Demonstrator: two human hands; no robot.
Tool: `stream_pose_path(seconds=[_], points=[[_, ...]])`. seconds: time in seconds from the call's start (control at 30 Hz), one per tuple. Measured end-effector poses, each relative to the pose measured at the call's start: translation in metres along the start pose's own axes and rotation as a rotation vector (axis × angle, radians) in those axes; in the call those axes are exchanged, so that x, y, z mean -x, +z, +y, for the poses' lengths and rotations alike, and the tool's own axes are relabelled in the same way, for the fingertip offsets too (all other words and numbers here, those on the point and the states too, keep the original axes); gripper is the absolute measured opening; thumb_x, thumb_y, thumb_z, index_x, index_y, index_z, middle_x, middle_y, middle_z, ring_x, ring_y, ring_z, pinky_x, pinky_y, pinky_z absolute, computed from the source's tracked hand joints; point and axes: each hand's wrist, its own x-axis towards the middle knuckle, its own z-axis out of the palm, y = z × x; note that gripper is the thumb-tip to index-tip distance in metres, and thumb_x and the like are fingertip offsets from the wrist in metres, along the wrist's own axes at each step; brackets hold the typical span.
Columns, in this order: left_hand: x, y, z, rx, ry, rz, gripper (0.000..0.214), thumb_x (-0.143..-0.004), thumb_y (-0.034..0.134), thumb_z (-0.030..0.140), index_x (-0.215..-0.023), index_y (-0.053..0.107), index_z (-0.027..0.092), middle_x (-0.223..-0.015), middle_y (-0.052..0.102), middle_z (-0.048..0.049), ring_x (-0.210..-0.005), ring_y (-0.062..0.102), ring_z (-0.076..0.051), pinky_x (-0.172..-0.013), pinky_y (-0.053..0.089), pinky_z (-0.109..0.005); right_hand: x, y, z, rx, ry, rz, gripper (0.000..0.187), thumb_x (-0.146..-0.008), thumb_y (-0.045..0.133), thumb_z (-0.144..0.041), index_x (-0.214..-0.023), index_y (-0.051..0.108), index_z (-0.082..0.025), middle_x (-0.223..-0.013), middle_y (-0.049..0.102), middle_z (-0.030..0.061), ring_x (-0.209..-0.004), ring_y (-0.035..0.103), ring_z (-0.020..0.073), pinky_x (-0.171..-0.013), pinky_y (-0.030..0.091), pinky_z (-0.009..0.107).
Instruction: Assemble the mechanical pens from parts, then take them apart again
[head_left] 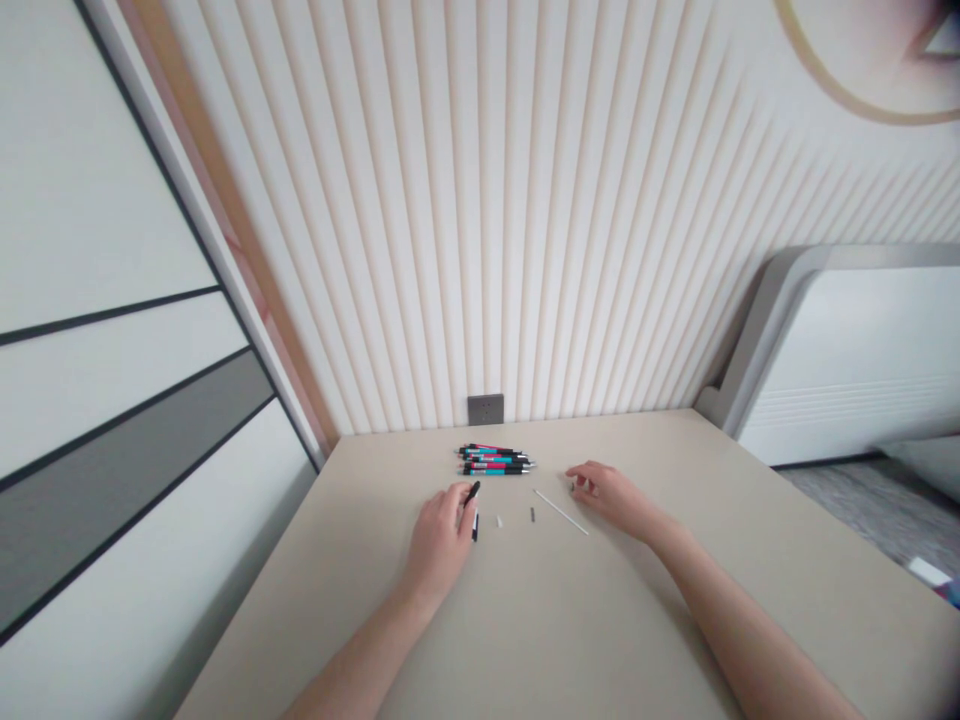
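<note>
Pen part (473, 492) in L hand (442, 535); white rod (561, 511) nr R hand (606, 496).

Black pens (495, 460) with pink and teal bands lie at the frame's centre, above a thin white rod (560, 511) and a black pen part (472, 492). The table (600, 640) is beige. A cream wall (375, 200) has tan vertical stripes. At left, a white panel (97, 580) has a grey, black-edged band.

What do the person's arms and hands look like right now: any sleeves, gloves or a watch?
The left forearm and right forearm are bare, with no sleeves in view. The left hand and right hand are ungloved, and no watch or band shows.
</note>
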Motion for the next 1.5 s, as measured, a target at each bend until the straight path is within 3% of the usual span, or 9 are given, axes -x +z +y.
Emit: stream_pose_path(seconds=[0.17, 0.37, 0.6, 0.93, 1.1, 1.27, 1.4, 1.5], points=[[0.001, 0.001, 0.000, 0.017, -0.011, -0.016, 0.012, -0.093, 0.049, 0.028, -0.102, 0.057, 0.022, -0.087, 0.069, -0.0038, -0.080, 0.066, -0.020, -0.074, 0.051, -0.033, 0.007, -0.004, -0.022, 0.032, -0.068, 0.039, 0.029, -0.092, 0.046, -0.028, -0.110, 0.068, -0.022, -0.093, 0.069, 0.0068, -0.082, 0.064, 0.0192, -0.076, 0.047, 0.031], [0.001, 0.002, -0.001, 0.013, -0.017, -0.026, 0.011, -0.092, 0.051, 0.026, -0.101, 0.057, 0.022, -0.085, 0.069, -0.0029, -0.078, 0.065, -0.020, -0.074, 0.050, -0.033, 0.013, 0.014, -0.046, 0.144, -0.146, -0.067, 0.029, -0.092, 0.046, -0.025, -0.114, 0.066, -0.024, -0.095, 0.072, 0.0062, -0.085, 0.067, 0.0212, -0.081, 0.046, 0.032], [0.000, 0.001, 0.000, 0.025, 0.005, -0.038, 0.011, -0.092, 0.051, 0.027, -0.100, 0.058, 0.022, -0.083, 0.070, -0.0027, -0.079, 0.066, -0.020, -0.074, 0.050, -0.033, 0.010, 0.032, -0.045, 0.154, -0.065, -0.030, 0.038, -0.091, 0.043, -0.014, -0.123, 0.060, -0.022, -0.111, 0.071, 0.0100, -0.102, 0.066, 0.0236, -0.085, 0.046, 0.031], [0.002, 0.000, 0.002, 0.012, 0.081, -0.049, 0.017, -0.095, 0.048, 0.030, -0.104, 0.060, 0.021, -0.082, 0.068, -0.0033, -0.077, 0.064, -0.020, -0.073, 0.050, -0.033, 0.010, 0.027, -0.046, 0.119, -0.090, -0.001, 0.034, -0.095, 0.041, -0.021, -0.121, 0.062, -0.022, -0.107, 0.070, 0.0099, -0.095, 0.066, 0.0223, -0.084, 0.046, 0.032], [0.003, -0.001, 0.005, 0.042, 0.240, -0.122, 0.014, -0.095, 0.051, 0.028, -0.104, 0.060, 0.022, -0.092, 0.069, -0.0049, -0.085, 0.063, -0.020, -0.077, 0.050, -0.033, 0.016, 0.023, -0.067, -0.021, -0.209, 0.146, 0.032, -0.099, 0.041, -0.037, -0.117, 0.063, -0.022, -0.089, 0.068, 0.0057, -0.077, 0.063, 0.0183, -0.076, 0.046, 0.032], [0.005, -0.004, 0.013, 0.027, 0.400, -0.221, 0.011, -0.094, 0.057, 0.025, -0.103, 0.061, 0.022, -0.090, 0.069, -0.0034, -0.086, 0.063, -0.020, -0.080, 0.048, -0.035, 0.022, 0.031, -0.087, -0.085, -0.437, 0.049, 0.025, -0.098, 0.046, -0.032, -0.115, 0.061, -0.022, -0.088, 0.067, 0.0041, -0.077, 0.061, 0.0162, -0.078, 0.044, 0.030], [0.005, -0.005, 0.017, -0.009, 0.414, -0.242, 0.006, -0.093, 0.058, 0.025, -0.096, 0.060, 0.021, -0.086, 0.068, -0.0028, -0.085, 0.062, -0.021, -0.079, 0.048, -0.036, 0.022, 0.033, -0.086, -0.062, -0.470, 0.059, 0.022, -0.098, 0.045, -0.032, -0.100, 0.064, -0.020, -0.083, 0.067, 0.0043, -0.077, 0.060, 0.0169, -0.076, 0.043, 0.030], [0.004, -0.004, 0.017, -0.029, 0.396, -0.251, 0.005, -0.093, 0.057, 0.023, -0.096, 0.060, 0.021, -0.087, 0.068, -0.0026, -0.085, 0.062, -0.021, -0.079, 0.047, -0.036, 0.021, 0.031, -0.081, -0.052, -0.478, 0.072, 0.022, -0.098, 0.047, -0.032, -0.101, 0.064, -0.019, -0.082, 0.066, 0.0048, -0.076, 0.059, 0.0172, -0.075, 0.043, 0.030]])
